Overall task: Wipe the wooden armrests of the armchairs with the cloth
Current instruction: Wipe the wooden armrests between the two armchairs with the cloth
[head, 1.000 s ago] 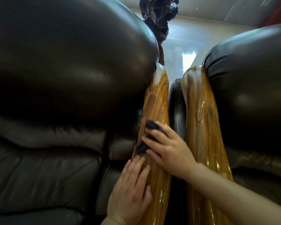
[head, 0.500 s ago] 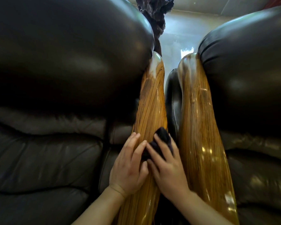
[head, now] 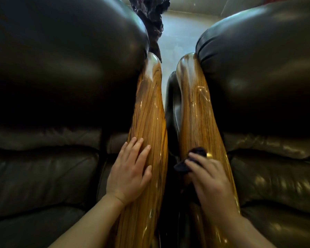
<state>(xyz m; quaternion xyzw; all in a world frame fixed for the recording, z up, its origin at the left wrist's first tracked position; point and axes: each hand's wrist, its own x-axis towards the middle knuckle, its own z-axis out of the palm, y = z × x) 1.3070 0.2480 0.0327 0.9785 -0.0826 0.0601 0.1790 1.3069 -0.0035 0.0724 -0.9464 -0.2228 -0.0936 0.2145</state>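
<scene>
Two glossy wooden armrests run side by side up the middle of the view: the left armrest (head: 149, 111) belongs to the left armchair, the right armrest (head: 195, 108) to the right one. My left hand (head: 129, 170) lies flat on the left armrest, fingers apart, holding nothing. My right hand (head: 211, 181) presses a dark blue cloth (head: 183, 165) against the right armrest's inner side. Most of the cloth is hidden under my fingers.
Dark leather cushions of the left armchair (head: 61, 77) and the right armchair (head: 263, 77) flank the armrests. A narrow dark gap (head: 171, 122) separates the two armrests. A dark carved object (head: 150, 17) stands beyond them on a pale floor (head: 177, 34).
My right hand has carried the cloth from the left armrest across the gap onto the right armrest. My left hand has stayed on the left armrest and flattened out.
</scene>
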